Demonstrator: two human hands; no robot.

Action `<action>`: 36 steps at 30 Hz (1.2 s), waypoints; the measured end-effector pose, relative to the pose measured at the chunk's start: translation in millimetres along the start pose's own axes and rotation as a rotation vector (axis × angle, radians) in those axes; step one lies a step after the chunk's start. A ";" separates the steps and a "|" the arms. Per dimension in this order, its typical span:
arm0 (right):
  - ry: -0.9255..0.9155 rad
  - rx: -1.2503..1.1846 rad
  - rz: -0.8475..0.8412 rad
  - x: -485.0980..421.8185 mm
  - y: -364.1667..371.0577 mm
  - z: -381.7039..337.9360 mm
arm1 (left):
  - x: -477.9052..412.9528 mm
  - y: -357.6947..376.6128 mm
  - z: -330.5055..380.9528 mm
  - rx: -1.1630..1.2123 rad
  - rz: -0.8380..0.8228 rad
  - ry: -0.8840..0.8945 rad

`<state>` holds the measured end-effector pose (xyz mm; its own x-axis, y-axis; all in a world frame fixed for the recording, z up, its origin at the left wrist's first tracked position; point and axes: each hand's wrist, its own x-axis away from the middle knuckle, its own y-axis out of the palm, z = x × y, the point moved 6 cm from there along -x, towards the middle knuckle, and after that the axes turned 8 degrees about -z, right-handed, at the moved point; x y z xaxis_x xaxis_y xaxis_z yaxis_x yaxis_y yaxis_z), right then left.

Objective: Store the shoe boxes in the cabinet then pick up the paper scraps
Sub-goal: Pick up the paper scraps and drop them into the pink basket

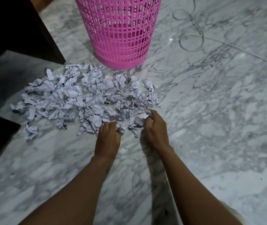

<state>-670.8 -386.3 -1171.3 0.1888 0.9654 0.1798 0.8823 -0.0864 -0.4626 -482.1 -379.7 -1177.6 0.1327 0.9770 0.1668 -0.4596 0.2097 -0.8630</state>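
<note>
A marble floor (210,127) spreads wide and bare to the right and toward the camera, giving open room on those sides. Along the left edge stands dark furniture (15,38), its corner coming close to the back of the paper scraps (84,98). A pink mesh basket (119,30) stands upright just behind the pile, nearly touching the farthest scraps. A thin cord (193,41) loops on the floor to the right of the basket, well apart from the pile.

The left hand (109,137) lies palm down at the near edge of the pile, fingers curled around a crumpled scrap (119,126). The right hand (155,127) is just beside it, fingers clenched on another white scrap (141,118).

The scraps form a loose heap whose long axis runs left to right across the floor, from the furniture toward the basket's right side; single balls have no clear direction.
</note>
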 end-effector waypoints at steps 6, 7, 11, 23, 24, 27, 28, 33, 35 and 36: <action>-0.020 0.095 0.070 8.0 -1.1 -0.2 | -5.6 -15.2 -9.0 0.189 0.150 -0.095; -0.046 0.133 0.074 8.9 -0.6 -3.4 | -5.7 -18.3 -9.7 0.207 0.174 -0.107; 0.005 0.236 0.066 4.6 1.9 -9.0 | -4.2 -28.8 -9.6 0.281 0.240 -0.124; 0.032 0.329 -0.062 -12.3 12.7 -1.0 | -0.3 -41.0 7.6 0.309 0.163 -0.158; 0.044 0.280 -0.054 -12.5 10.1 -0.1 | -0.9 -37.7 9.0 0.286 0.131 -0.147; 0.051 0.147 -0.062 -11.0 2.0 0.0 | -3.5 -22.8 10.6 0.173 0.034 -0.076; 0.043 0.118 -0.060 -9.9 0.0 -0.7 | -3.8 -18.9 12.4 0.121 0.009 -0.056; 0.004 0.235 -0.226 -4.9 17.5 -7.0 | 1.5 -5.5 16.9 0.070 -0.085 -0.016; 0.031 0.435 -0.330 -5.4 28.8 -3.4 | 4.1 1.9 13.1 0.099 -0.154 -0.026; 0.037 0.506 -0.346 -6.4 31.3 -2.7 | 4.5 4.9 11.0 0.101 -0.172 -0.019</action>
<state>-643.2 -395.9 -1184.6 -0.0493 0.9068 0.4187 0.5827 0.3666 -0.7253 -493.5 -373.8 -1175.9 0.2008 0.9267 0.3178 -0.5172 0.3757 -0.7690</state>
